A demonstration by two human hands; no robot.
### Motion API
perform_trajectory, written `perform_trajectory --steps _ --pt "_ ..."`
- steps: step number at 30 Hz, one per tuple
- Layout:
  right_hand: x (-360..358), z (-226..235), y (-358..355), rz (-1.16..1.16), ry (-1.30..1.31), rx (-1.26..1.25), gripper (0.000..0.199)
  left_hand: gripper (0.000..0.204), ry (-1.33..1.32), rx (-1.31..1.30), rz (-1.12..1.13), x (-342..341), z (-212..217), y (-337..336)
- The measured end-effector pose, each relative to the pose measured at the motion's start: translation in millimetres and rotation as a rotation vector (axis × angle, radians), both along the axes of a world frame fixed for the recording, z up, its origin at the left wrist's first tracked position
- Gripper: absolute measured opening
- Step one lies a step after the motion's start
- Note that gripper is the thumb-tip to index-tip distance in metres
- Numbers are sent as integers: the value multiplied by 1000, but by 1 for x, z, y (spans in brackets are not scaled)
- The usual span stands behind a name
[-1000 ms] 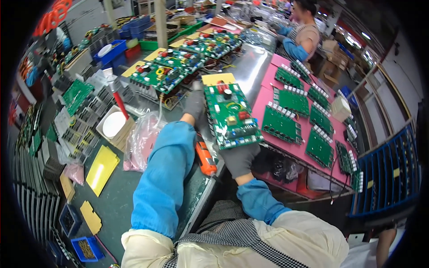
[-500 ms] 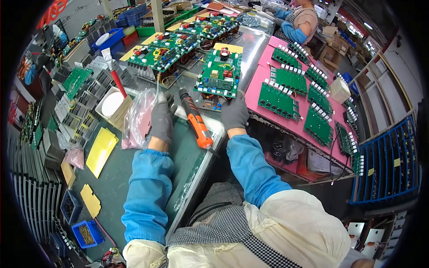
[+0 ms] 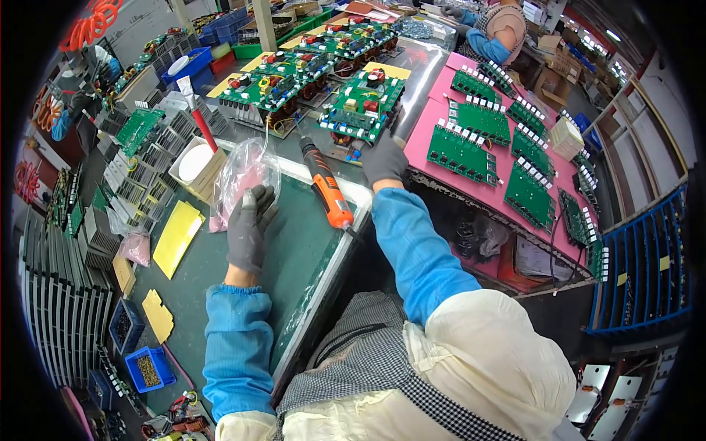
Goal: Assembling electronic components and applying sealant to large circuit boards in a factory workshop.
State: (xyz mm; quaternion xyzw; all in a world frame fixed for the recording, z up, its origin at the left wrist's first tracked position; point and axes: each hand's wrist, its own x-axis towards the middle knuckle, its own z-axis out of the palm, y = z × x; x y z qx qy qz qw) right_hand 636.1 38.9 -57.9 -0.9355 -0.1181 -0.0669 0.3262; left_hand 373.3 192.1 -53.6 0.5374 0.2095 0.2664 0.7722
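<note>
My left hand [image 3: 250,228], in a grey glove, is held over the green bench beside a clear plastic bag [image 3: 250,167] with pink material inside. Its fingers are loosely bent and apart, with nothing in them. At the bench's far right, my right hand [image 3: 384,160], also gloved, grips the near right corner of a circuit board assembly [image 3: 362,104]. That green board carries red, white and yellow parts and sits raised above a metal base; some of my right fingertips are hidden. Between my hands lies an orange and black electric screwdriver [image 3: 327,187], touched by neither.
More board assemblies [image 3: 283,81] stand behind. Green circuit boards [image 3: 462,154] cover a pink-topped table [image 3: 415,158] at right. Left are a wooden box [image 3: 180,173] with a red-handled brush [image 3: 198,117], yellow sheets [image 3: 178,239], heat sinks [image 3: 147,165] and a blue screw bin [image 3: 168,373]. A co-worker [image 3: 504,37] sits behind.
My left hand has drawn back toward me, away from the far side of the plastic bag. My right hand stays at the assembly's corner, and the assembly has turned slightly. The view has shifted a little.
</note>
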Motion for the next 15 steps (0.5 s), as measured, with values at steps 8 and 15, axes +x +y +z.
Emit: perform_trajectory --steps 8,15 --pt "86 8 22 -179 44 85 68 55 118 15 -18 -57 7 -16" --pt "204 -4 34 -312 -158 0 70 48 197 59 -5 -100 12 -26"
